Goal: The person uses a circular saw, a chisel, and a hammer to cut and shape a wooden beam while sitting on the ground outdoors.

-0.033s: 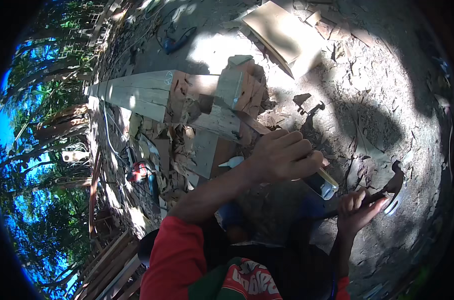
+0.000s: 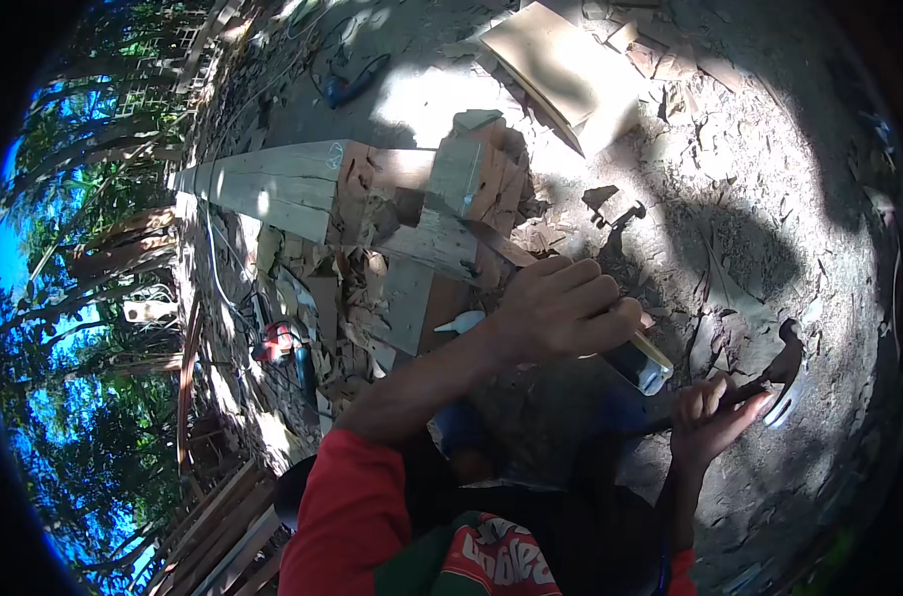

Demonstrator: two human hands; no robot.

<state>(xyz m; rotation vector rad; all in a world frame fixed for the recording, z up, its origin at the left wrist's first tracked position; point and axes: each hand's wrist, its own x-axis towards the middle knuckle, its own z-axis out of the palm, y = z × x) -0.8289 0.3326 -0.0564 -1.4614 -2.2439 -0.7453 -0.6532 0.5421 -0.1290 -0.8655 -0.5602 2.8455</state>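
Holding steady here, I have the left hand (image 2: 571, 308) clamped around a long chisel with a dark, yellow-edged handle and a pale metal cap (image 2: 653, 377), its flat brown blade (image 2: 501, 244) angled up to the timber work. The tip looks to meet the wood, though from this far off I can't confirm contact. Well apart from it, out to the right, the right hand (image 2: 705, 422) is wrapped around a dark-handled hammer with a curved claw head (image 2: 787, 363), clear of the chisel's cap.

And the work itself? It lies on the ground ahead of me: a long, pale-grey squared beam (image 2: 263, 189), with a shorter pale timber block (image 2: 456, 177) near its close end. Between them sits a dark squarish recess (image 2: 410, 207), so I'd judge some cutting is done already. Loose brown wood chips (image 2: 372, 266) are scattered beside it, backing that up. What's left? With the chisel posed at the wood and the hammer in hand, I'd call this mid-job, with more chiselling to do; how deep the recess runs, I can't tell.
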